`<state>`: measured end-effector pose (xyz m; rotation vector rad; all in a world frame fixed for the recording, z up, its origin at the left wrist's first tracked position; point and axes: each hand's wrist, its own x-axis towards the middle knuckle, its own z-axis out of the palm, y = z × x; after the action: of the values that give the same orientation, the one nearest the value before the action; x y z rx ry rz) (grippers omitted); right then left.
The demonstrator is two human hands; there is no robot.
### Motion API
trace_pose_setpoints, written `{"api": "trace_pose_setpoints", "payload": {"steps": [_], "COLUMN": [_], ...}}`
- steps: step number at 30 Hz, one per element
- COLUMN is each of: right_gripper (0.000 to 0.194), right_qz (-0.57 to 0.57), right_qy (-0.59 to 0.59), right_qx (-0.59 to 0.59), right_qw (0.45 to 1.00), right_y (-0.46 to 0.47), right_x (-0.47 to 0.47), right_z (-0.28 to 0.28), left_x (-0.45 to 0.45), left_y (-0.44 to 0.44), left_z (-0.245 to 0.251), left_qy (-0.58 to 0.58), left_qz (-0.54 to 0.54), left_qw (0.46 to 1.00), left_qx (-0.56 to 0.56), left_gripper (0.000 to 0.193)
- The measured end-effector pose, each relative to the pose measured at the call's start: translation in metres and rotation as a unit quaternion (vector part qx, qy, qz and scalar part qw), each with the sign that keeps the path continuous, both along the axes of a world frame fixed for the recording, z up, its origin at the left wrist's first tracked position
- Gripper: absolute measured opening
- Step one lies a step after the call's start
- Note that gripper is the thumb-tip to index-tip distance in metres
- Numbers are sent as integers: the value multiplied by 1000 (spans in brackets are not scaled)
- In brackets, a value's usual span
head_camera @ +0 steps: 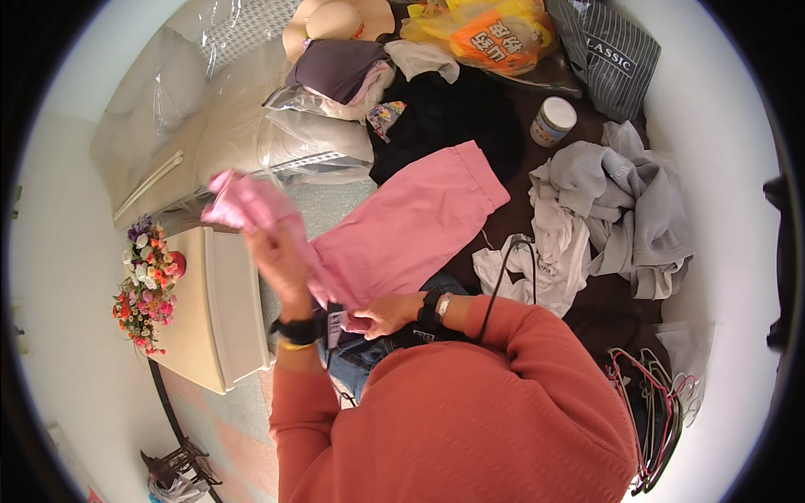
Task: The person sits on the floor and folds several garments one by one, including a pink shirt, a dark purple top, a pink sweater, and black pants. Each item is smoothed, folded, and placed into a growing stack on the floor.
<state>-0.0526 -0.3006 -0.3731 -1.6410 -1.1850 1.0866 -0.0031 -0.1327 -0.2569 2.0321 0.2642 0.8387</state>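
A pink cloth garment [409,220] stretches in front of my body, its wide stitched end lying at the upper right across a dark brown surface. Up on the left, my left hand [280,264] grips a bunched part of the same garment, blurred by motion. Close to my waist, my right hand [390,314] pinches the near edge of the pink fabric between thumb and fingers. Both wrists wear black bands. The far part of the garment partly overlaps a black cloth [446,126].
Grey clothing [635,214] and a white printed garment [553,270] lie to the right, below a lidded jar [553,121]. Wire hangers [654,415] rest lower right. Left stand a cream cabinet [201,302] with artificial flowers [148,276] and plastic-wrapped bedding [239,113].
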Motion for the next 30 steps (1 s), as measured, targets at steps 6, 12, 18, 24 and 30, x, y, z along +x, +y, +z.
{"api": "trace_pose_setpoints", "payload": {"steps": [6,12,18,24,30], "right_gripper": [31,25,32,52,63], "right_qz": [-178,-398,-564,-486,-483], "right_qy": [67,80,210,141,218], "right_qx": [54,23,80,289,188], "right_qw": [980,914,794,813,827], "right_y": [-85,-152,-171,-88,-7], "right_x": [7,4,60,119,159], "right_z": [1,-25,-25,-24,-58], "left_x": [35,-19,-59,-76,-86], "left_y": [-168,-142,-18,-13,-32], "left_z": [-53,-83,-103,-140,-98], "left_qy": [55,350,280,300,229], "left_qz": [-388,-557,-100,-98,-39], "left_qw": [912,753,955,790,835], "left_qx": [118,30,1,-525,-499], "left_gripper": [47,48,49,53,49]}}
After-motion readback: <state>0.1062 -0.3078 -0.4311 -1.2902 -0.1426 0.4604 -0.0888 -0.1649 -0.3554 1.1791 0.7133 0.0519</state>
